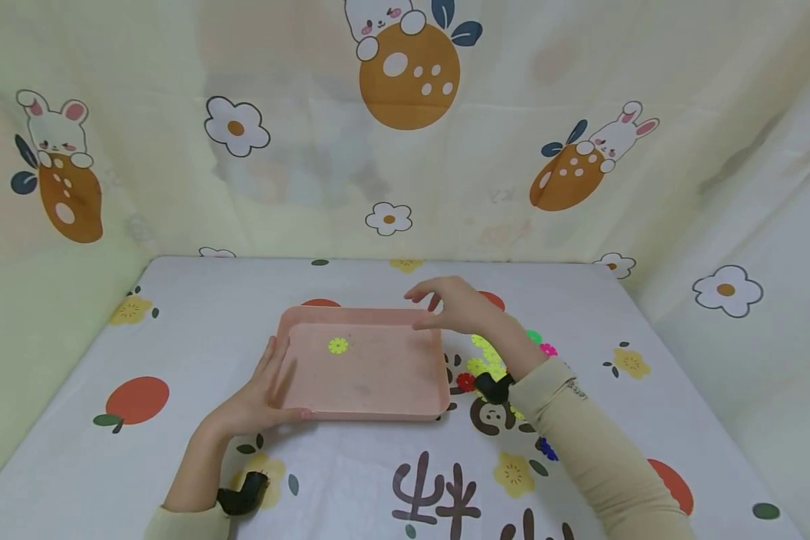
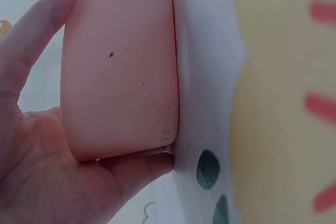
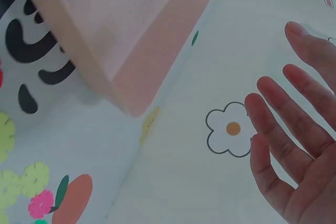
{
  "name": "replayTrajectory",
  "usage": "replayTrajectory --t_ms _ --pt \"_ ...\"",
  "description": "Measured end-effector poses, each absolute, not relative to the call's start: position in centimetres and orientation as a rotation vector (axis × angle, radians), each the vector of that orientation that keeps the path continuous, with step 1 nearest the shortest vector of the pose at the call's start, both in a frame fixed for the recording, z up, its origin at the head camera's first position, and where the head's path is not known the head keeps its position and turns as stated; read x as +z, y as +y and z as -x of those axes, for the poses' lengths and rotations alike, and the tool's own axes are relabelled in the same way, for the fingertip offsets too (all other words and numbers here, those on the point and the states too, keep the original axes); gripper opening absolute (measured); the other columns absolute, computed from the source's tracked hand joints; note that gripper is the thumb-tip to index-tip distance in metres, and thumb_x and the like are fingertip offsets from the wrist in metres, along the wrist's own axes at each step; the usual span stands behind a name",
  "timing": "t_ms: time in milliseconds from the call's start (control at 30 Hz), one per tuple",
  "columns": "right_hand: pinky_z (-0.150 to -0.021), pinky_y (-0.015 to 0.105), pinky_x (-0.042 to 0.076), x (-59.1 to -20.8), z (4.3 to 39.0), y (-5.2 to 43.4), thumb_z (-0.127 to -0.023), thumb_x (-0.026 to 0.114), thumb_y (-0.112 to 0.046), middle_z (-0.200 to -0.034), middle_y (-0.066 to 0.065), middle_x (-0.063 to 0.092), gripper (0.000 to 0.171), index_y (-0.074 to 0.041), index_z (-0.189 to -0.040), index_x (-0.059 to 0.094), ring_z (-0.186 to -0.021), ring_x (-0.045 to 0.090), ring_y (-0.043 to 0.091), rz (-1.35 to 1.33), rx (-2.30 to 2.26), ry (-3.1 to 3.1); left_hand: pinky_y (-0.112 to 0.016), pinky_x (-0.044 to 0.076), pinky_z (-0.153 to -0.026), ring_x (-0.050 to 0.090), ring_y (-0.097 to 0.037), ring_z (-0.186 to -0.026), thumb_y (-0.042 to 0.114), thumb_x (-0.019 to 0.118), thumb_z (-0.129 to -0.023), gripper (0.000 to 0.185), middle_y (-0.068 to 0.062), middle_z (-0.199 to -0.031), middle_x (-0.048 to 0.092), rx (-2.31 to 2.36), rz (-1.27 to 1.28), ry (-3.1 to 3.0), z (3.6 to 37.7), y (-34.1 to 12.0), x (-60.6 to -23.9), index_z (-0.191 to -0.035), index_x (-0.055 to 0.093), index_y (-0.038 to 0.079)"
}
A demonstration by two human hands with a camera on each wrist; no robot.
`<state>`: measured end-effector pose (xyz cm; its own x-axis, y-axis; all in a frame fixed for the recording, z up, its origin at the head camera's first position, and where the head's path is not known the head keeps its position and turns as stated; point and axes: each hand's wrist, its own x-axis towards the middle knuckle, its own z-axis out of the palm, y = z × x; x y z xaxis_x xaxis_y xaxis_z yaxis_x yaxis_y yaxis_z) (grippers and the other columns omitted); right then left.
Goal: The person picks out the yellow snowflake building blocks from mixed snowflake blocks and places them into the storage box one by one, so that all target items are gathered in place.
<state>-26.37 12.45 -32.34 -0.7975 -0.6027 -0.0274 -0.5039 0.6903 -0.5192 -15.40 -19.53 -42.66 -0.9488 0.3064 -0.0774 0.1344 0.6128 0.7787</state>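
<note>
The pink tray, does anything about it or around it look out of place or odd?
Nothing looks damaged or spilled. The pink tray lies flat on the table, with a single yellow flower piece inside. The other flower pieces sit in a small pile outside it, by the right hand. The left hand holds its near left corner.

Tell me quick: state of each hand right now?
Left hand: holds the pink tray by its near-left corner.
Right hand: open, fingers relaxed above the tray's far-right corner, holding nothing.

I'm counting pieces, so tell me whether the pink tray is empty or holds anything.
Not empty: the tray holds one yellow piece, lying flat on its floor. The other pieces lie on the cloth to its right.
</note>
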Motion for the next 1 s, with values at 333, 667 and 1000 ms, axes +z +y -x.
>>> replayTrajectory --t_ms 333,667,1000 --pt "-0.074 0.033 0.049 -32.6 25.6 14.7 -0.079 0.073 -0.023 -0.108 0.003 0.062 0.041 -0.011 -0.117 0.062 -0.091 0.058 0.022 0.905 -0.732 2.759 -0.065 0.013 -0.099 -0.007 -0.040 -0.135 0.044 0.077 -0.069 0.118 -0.015 -0.150 -0.018 1.243 -0.352 2.636 15.5 -19.4 -42.8 -0.147 -0.010 0.024" --pt "-0.075 0.037 0.050 -33.6 25.6 16.6 -0.079 0.072 -0.023 -0.108 0.005 0.064 0.039 -0.008 -0.114 0.063 -0.087 0.058 0.020 0.890 -0.785 2.809 -0.065 0.013 -0.099 -0.009 -0.037 -0.136 0.044 0.077 -0.068 0.119 -0.015 -0.150 -0.017 1.230 -0.359 2.646 15.7 -19.4 -42.8 -0.146 -0.010 0.025" --pt "-0.073 0.036 0.052 -35.2 25.5 18.5 -0.078 0.073 -0.019 -0.104 0.006 0.064 0.035 -0.007 -0.110 0.064 -0.085 0.059 0.021 0.854 -0.858 2.852 -0.065 0.014 -0.099 -0.007 -0.039 -0.136 0.044 0.078 -0.068 0.119 -0.016 -0.150 -0.017 1.228 -0.348 2.657 15.7 -19.5 -43.0 -0.146 -0.010 0.025"
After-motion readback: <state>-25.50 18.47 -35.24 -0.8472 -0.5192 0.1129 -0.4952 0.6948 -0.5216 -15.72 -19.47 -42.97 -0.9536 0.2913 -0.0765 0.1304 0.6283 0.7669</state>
